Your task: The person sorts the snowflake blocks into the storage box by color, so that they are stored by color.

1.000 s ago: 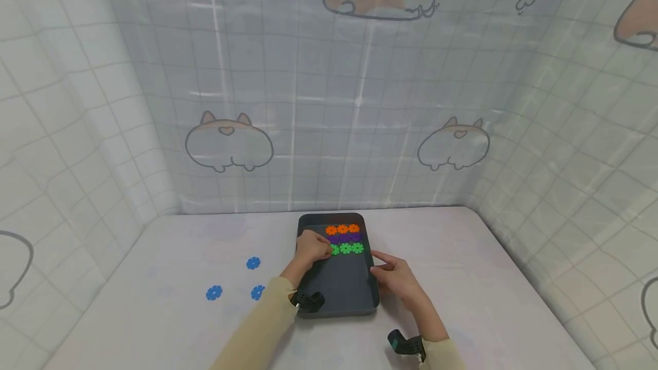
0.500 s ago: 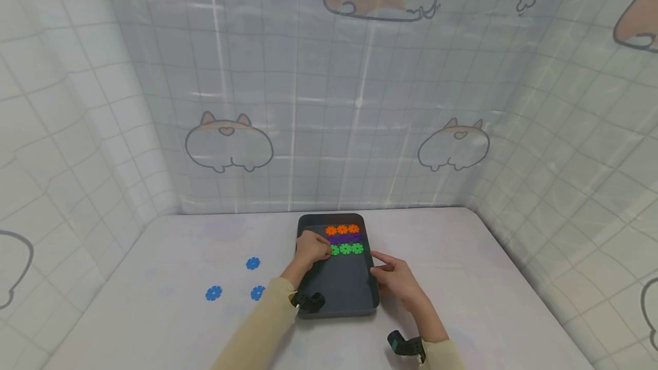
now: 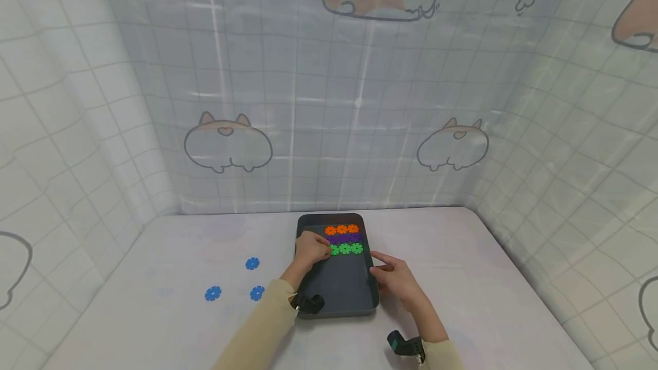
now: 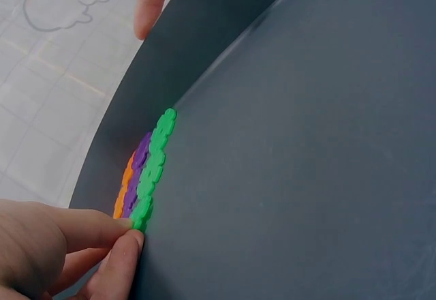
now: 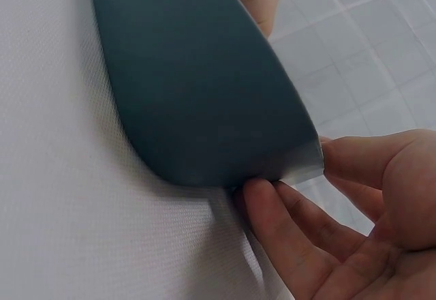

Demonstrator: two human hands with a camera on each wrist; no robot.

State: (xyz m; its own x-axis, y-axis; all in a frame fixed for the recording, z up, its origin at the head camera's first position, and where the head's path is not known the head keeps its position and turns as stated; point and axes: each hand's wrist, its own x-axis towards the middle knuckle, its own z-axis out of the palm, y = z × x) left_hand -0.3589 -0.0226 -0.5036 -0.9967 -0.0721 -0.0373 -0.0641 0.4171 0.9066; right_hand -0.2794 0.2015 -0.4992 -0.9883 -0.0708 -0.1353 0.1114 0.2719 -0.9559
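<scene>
A dark grey rectangular tray (image 3: 344, 287) lies on the white table. In its far part are rows of flower-shaped plastic discs: orange discs (image 3: 341, 229) at the back, purple discs (image 3: 346, 238) in the middle, green discs (image 3: 345, 249) nearest. My left hand (image 3: 311, 248) reaches over the tray's left rim. In the left wrist view its thumb and finger pinch the end green disc (image 4: 141, 213). My right hand (image 3: 401, 282) is at the tray's right side; in the right wrist view its thumb and fingers hold the tray's edge (image 5: 300, 167).
Three blue discs (image 3: 252, 264) lie on the table (image 3: 180, 256) left of the tray, one partly behind the left sleeve (image 3: 262, 324). A tiled-pattern curtain (image 3: 329, 130) with cartoon dogs stands behind and at both sides. Each wrist wears a black strap (image 3: 308, 302).
</scene>
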